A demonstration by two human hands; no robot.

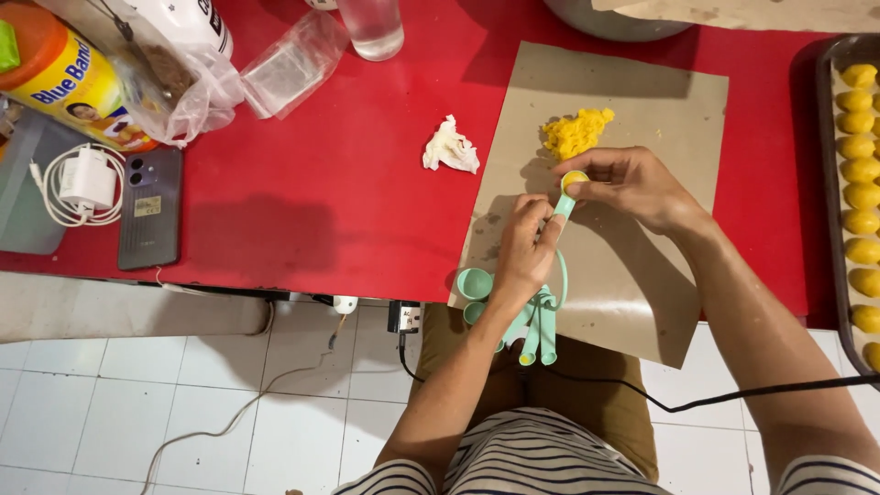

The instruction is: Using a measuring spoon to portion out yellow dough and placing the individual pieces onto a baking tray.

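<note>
Left hand closed around the handle of a small mint-green plastic measuring spoon, index finger laid along it. The rest of the mint-green spoon set hangs on its ring below that hand. Right hand just beyond the left, fingers curled together, fingertips pressing yellow dough in the spoon's bowl. A loose heap of crumbly yellow dough sits just past the right hand, on a brown paper sheet under both hands. To the right of the right hand, well apart: dark metal tray carrying a row of yellow dough balls. Left of both hands: crumpled white tissue on red tabletop.
</note>
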